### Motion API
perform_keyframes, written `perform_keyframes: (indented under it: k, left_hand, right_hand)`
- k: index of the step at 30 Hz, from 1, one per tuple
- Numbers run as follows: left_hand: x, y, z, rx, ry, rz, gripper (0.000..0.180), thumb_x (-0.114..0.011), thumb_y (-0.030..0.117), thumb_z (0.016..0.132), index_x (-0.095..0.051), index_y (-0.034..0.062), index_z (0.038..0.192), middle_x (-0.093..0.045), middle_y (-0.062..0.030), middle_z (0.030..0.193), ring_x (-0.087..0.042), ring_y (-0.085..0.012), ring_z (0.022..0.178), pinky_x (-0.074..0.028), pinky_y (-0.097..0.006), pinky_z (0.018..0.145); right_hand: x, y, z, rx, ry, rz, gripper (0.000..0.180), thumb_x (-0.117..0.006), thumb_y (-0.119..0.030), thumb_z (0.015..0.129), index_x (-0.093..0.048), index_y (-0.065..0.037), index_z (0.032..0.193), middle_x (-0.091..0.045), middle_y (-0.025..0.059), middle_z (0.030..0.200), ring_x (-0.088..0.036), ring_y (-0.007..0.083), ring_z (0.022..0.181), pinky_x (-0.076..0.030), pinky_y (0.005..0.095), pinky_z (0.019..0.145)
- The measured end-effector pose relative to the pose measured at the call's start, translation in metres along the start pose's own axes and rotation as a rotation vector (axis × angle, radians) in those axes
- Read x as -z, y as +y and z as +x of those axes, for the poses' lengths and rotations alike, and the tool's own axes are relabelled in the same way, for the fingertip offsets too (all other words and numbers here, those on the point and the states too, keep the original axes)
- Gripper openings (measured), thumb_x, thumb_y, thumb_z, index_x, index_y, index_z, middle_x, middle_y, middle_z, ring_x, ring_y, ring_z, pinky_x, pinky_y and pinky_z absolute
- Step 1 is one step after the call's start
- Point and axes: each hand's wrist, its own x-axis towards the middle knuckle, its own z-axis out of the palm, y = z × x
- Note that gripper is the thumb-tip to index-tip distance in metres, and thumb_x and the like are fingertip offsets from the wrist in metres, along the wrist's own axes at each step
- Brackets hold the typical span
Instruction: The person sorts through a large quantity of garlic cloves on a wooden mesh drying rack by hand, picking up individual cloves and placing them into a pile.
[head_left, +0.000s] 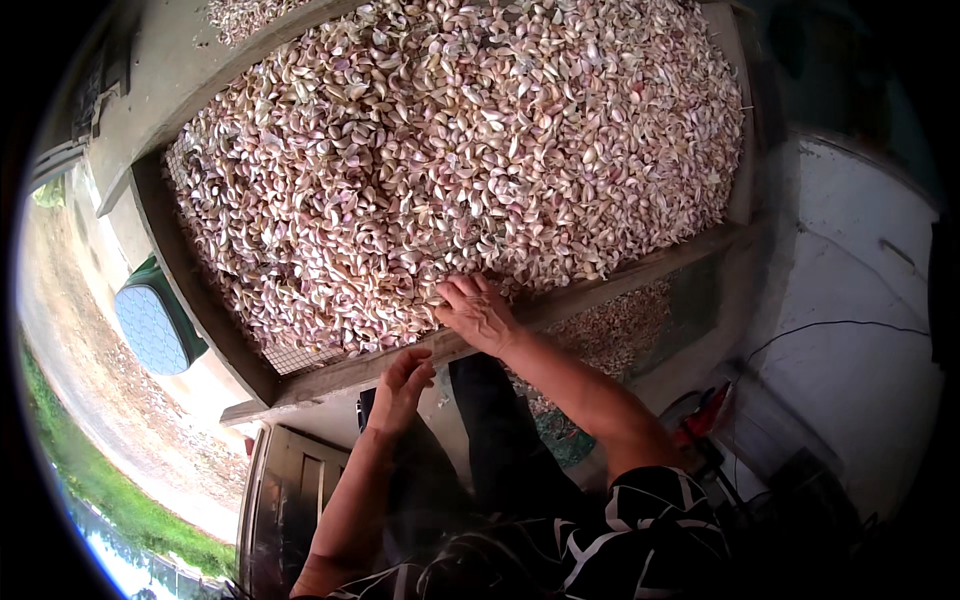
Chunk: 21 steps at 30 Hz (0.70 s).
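A wide layer of garlic cloves [450, 150], whitish with pink and purple skins, covers a mesh-bottomed wooden tray [205, 300] in front of me. My right hand [478, 316] reaches over the tray's near edge, palm down. Its fingers are a little apart and touch the cloves; their tips are partly hidden among them. Just outside the near rail, my left hand [398, 388] is raised above my lap. The fingers there are curled together toward the thumb, and whatever they may hold is too small to make out.
Bare wire mesh [290, 358] shows at the tray's near left corner. More cloves [620, 325] lie lower down, beyond the near rail. A stool with a pale blue patterned seat [152, 330] stands at left. A dark cable [840, 323] runs along the white surface at right.
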Motion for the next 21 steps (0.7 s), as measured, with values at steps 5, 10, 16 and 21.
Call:
perform_keyframes:
  k: [5,10,16,21]
  left_hand:
    - [0.018,0.010,0.051,-0.140,0.004,0.560,0.043,-0.053,0.018,0.076,-0.040,0.0098,0.116,-0.051,-0.0101,0.061,-0.051,-0.0193,0.056,-0.041,-0.030,0.054]
    - [0.035,-0.001,0.059,-0.112,0.177,0.789,0.048,-0.052,0.029,0.075,-0.038,0.0137,0.118,-0.059,-0.0127,0.078,-0.057,-0.0299,0.074,-0.044,-0.038,0.068]
    - [0.051,-0.019,0.046,-0.166,0.347,0.763,0.033,-0.055,0.018,0.075,-0.048,0.0091,0.106,-0.058,-0.0092,0.068,-0.056,-0.0196,0.063,-0.044,-0.031,0.060]
    - [0.064,-0.027,0.041,-0.148,0.276,0.659,0.026,-0.052,0.016,0.075,-0.053,0.0059,0.099,-0.058,-0.0091,0.067,-0.055,-0.0175,0.060,-0.043,-0.029,0.057]
  right_hand:
    - [0.019,0.073,-0.042,-0.146,-0.119,-0.087,0.014,-0.058,-0.015,0.070,-0.050,-0.008,0.061,-0.042,0.0036,0.102,-0.036,0.0181,0.098,-0.032,0.0340,0.084]
    - [0.077,0.107,-0.062,-0.359,0.081,-0.191,0.007,-0.056,-0.008,0.069,-0.057,-0.010,0.075,-0.044,0.0045,0.101,-0.039,0.0200,0.100,-0.032,0.0362,0.082]
    - [0.024,0.059,-0.022,-0.180,0.171,0.103,0.008,-0.056,-0.006,0.070,-0.053,-0.011,0.074,-0.047,0.0034,0.078,-0.046,0.0163,0.074,-0.040,0.0289,0.066]
    - [-0.011,-0.039,0.022,0.093,0.051,0.231,0.007,-0.052,-0.015,0.071,-0.054,-0.009,0.069,-0.046,0.0011,0.085,-0.042,0.0169,0.088,-0.036,0.0324,0.079]
